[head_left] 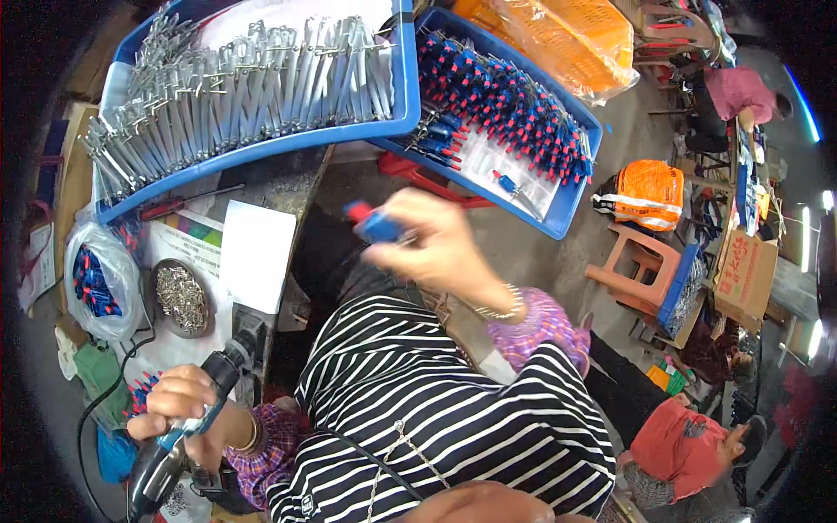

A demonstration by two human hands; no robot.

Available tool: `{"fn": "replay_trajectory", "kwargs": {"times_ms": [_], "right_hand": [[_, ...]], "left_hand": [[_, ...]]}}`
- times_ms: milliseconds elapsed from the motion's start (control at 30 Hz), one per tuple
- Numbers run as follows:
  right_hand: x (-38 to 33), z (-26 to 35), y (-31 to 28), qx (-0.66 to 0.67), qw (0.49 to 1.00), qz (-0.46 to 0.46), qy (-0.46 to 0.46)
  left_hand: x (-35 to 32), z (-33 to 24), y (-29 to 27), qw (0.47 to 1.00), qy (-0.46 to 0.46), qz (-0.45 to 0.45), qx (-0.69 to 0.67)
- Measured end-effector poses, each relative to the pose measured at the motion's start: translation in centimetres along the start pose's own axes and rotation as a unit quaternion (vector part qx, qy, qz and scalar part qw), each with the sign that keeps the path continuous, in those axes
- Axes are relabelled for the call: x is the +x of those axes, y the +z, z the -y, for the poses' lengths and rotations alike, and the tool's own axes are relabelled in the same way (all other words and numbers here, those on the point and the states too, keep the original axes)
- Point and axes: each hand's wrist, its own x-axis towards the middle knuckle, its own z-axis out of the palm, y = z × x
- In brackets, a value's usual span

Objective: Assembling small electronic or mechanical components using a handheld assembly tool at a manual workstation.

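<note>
My left hand is wrapped round a black and blue electric screwdriver, its tip end up against a dark fixture at the bench edge. In front of my body, my right hand pinches a small blue piece with a red end. Motion blurs it, so its exact kind is unclear. Beside the fixture stands a round dish of small metal screws. Next to that dish, a clear plastic bag holds blue and red parts. A white sheet stands near the fixture.
A blue tray at the far left bears rows of slim metal parts. Another blue tray holds many blue and red pieces. Behind it sits an orange crate. To the right are a stool, an orange bag and two other people.
</note>
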Motion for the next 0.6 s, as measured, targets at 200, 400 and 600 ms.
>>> {"fn": "replay_trajectory", "kwargs": {"times_ms": [200,400,600], "right_hand": [[-2.3,1.0,-14.4,-0.113,0.932,-0.342,0.042],[-3.1,-7.3,-25.5,-0.383,0.855,-0.315,0.149],[-0.8,-8.5,-23.9,-0.285,0.872,-0.346,0.198]], "left_hand": [[-1.7,0.2,-0.7,0.998,-0.056,-0.014,0.0],[-1.5,0.4,0.1,0.998,-0.067,-0.002,0.001],[-2.1,0.6,-0.1,0.997,-0.075,-0.008,-0.013]]}}
